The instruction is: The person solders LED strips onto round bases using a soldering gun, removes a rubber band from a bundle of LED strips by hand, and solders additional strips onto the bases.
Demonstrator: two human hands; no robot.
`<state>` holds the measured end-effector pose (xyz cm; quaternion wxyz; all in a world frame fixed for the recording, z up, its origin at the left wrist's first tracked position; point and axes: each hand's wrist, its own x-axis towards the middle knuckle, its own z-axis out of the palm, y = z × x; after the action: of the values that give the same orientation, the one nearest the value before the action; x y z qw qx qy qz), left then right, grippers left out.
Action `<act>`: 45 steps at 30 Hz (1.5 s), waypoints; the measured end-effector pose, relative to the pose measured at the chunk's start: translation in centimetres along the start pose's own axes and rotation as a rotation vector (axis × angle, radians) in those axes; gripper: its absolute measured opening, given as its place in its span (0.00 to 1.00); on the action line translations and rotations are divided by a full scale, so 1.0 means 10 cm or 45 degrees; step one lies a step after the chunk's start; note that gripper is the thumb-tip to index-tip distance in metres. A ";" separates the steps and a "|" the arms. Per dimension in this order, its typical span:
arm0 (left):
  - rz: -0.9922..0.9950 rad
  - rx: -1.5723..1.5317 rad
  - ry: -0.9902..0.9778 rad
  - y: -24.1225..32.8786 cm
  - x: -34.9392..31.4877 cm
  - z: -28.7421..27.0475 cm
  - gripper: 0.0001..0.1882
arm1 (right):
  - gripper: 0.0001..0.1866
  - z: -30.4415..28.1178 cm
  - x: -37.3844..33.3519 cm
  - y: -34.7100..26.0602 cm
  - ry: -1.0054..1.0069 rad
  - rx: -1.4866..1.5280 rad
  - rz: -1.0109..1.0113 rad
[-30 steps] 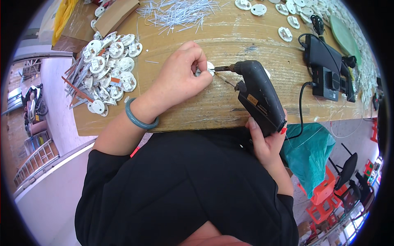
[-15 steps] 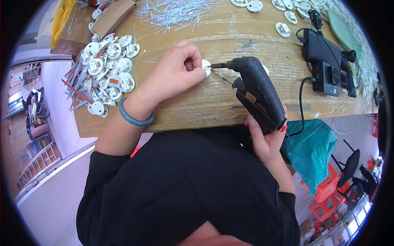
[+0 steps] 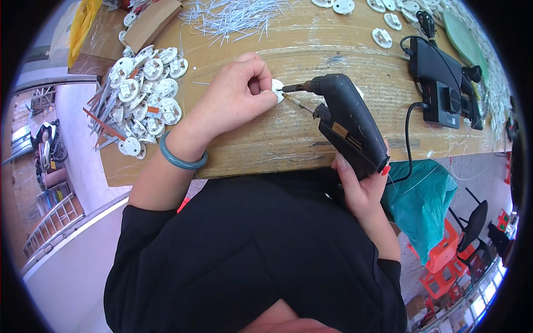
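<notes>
- Two hands meet at one small job: the left hand [image 3: 236, 91] is by a white disc [image 3: 276, 93], and the right hand [image 3: 363, 194] holds a black gun-shaped tool [image 3: 355, 125].
- The disc sits on the worktop [image 3: 250, 144], right at the left hand's thumb and first finger.
- Those two fingers are close together, almost a pinch. I cannot tell if they grip the disc or something tiny on it.
- The right hand is wrapped around the low end of the tool; most of its fingers are hidden behind it.
- The tool's metal tip [image 3: 294, 88] is very near the left fingers. If that tip is hot, a small slip could burn them.
- The disc is little and light, so a push from the tip could make it slide or turn.
- The black cord [image 3: 409, 133] could tug the tool and make the tip wobble.
- The tool's long body slants, low end near the person, top end farther away and more to the left. There it bends, and the tip points left at the disc.
- The disc is round, so it has no long side. I cannot tell whether it lies flat or tips.
</notes>
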<state>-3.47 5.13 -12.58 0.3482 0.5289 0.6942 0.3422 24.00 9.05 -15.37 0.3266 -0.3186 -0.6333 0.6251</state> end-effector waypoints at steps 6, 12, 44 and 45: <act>0.006 0.013 0.009 0.00 0.00 0.00 0.05 | 0.23 -0.02 0.01 -0.06 -0.009 0.080 0.144; 0.000 0.037 0.006 0.02 0.00 0.00 0.05 | 0.23 -0.04 0.04 -0.08 -0.027 0.019 0.211; -0.002 0.047 0.049 0.02 0.00 0.03 0.04 | 0.25 -0.01 0.04 -0.07 0.003 -0.022 0.190; -0.005 0.041 0.050 0.02 0.00 0.03 0.04 | 0.25 -0.03 0.04 -0.07 -0.007 -0.048 0.190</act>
<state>-3.10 5.17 -12.61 0.3266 0.5265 0.7073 0.3405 24.01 9.54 -14.67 0.2713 -0.3694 -0.6204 0.6364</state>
